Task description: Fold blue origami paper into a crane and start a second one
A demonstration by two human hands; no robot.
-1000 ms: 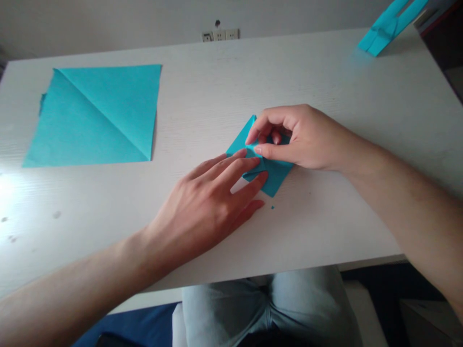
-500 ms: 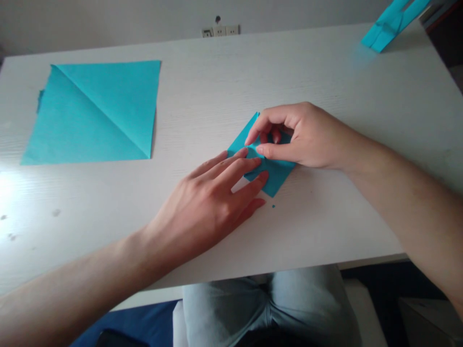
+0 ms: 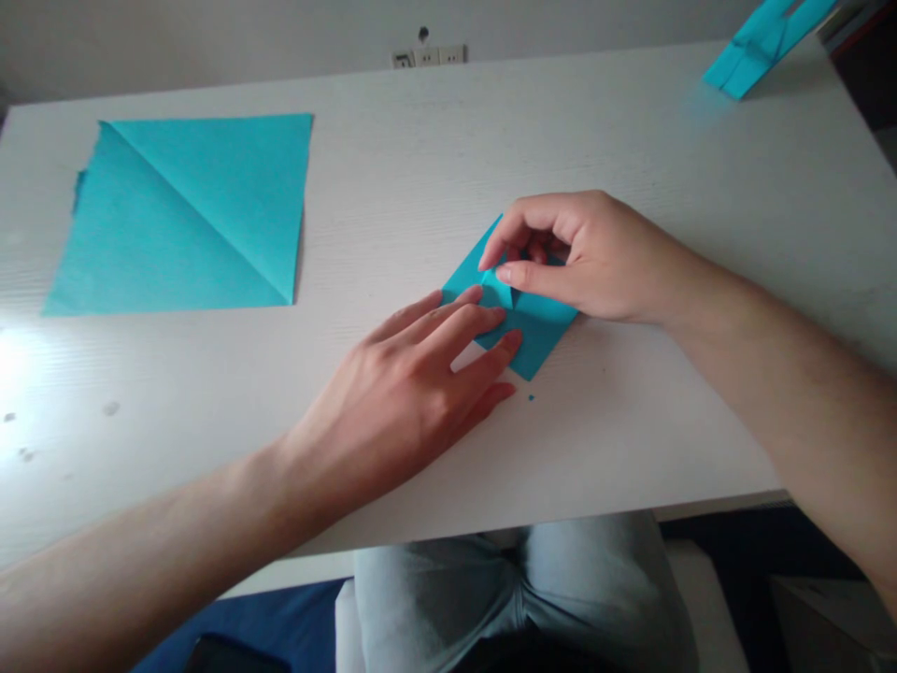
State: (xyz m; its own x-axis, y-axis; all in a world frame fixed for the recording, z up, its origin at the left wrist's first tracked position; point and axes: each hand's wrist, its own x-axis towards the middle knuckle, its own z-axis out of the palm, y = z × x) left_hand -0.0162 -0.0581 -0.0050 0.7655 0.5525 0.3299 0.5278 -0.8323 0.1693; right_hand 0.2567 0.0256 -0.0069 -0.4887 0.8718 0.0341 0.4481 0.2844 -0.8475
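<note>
A small folded piece of teal paper point(image 3: 539, 335) lies flat near the middle of the white table point(image 3: 434, 159). My left hand point(image 3: 413, 383) rests on its left part with fingers stretched out flat, pressing it down. My right hand point(image 3: 581, 257) comes from the right; its thumb and forefinger pinch a small flap at the top of the folded paper, the other fingers curled above it.
A large teal sheet point(image 3: 182, 220) with a diagonal crease lies at the table's left. Another folded teal piece point(image 3: 761, 47) sits at the far right corner. A tiny teal scrap point(image 3: 531, 398) lies by the folded paper. Wall sockets point(image 3: 427, 58) are behind the table.
My right hand's thumb and forefinger have lifted slightly and drawn the small flap up. My left hand has stayed pressed on the paper.
</note>
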